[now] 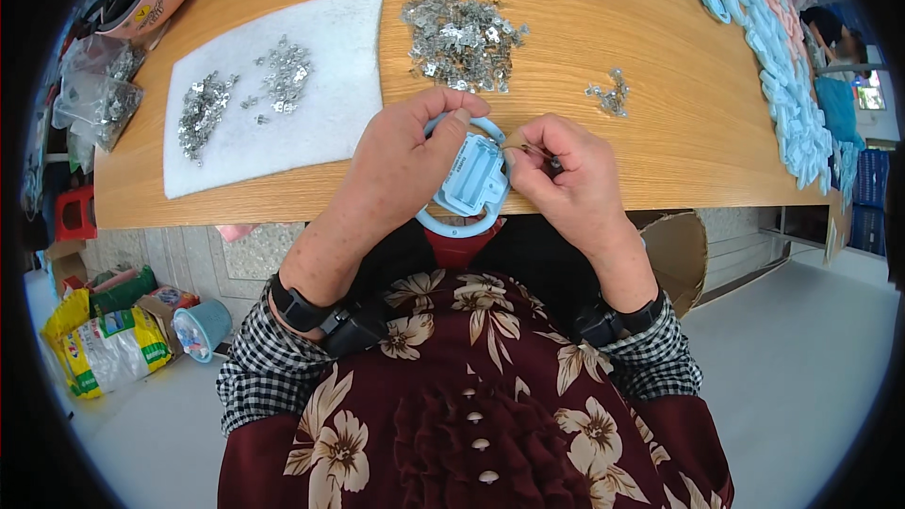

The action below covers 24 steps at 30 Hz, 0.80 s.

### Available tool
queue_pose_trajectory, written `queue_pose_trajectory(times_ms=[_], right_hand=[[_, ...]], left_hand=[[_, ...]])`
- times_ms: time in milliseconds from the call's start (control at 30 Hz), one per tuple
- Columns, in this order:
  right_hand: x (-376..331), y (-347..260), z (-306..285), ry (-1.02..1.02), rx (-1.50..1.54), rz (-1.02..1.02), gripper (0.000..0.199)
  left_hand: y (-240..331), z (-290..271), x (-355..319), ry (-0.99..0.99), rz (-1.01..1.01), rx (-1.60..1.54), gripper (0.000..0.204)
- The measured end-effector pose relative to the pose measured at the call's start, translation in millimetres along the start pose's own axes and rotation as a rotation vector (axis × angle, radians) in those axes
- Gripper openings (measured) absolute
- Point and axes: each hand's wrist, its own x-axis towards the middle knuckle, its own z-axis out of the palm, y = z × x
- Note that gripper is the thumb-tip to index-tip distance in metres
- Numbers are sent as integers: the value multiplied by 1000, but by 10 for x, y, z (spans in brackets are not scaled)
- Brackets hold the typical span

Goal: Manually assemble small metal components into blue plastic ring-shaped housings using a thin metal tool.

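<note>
My left hand (401,165) grips a light blue plastic ring-shaped part (468,184) with a square housing in its middle, held over the near edge of the wooden table (660,113). My right hand (566,174) pinches a small thin metal piece (537,148) at the housing's upper right edge. Just beyond my hands lies a heap of small silver metal clips (462,38). A smaller cluster of clips (611,96) lies to the right of it.
A white foam pad (320,123) on the left carries two small piles of clips (203,113). More light blue parts (792,94) line the table's right and far edges. Clear bags of clips (99,94) sit at the left. Bags and a cup (200,328) stand on the floor.
</note>
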Motion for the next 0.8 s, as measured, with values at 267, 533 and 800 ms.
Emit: queue_pose_trajectory(times_ms=[267,533,800], right_hand=[[-3,-139,10,4,-255,-133,10],[-72,-126,10,13,-238,-142,17],[-183,-149,-53,-42,-321,-214,39]], left_hand=[[57,20,-8,2,-53,87,24],[100,-5,-22,-22,-52,198,29],[22,45,-6,59,15,162,28]])
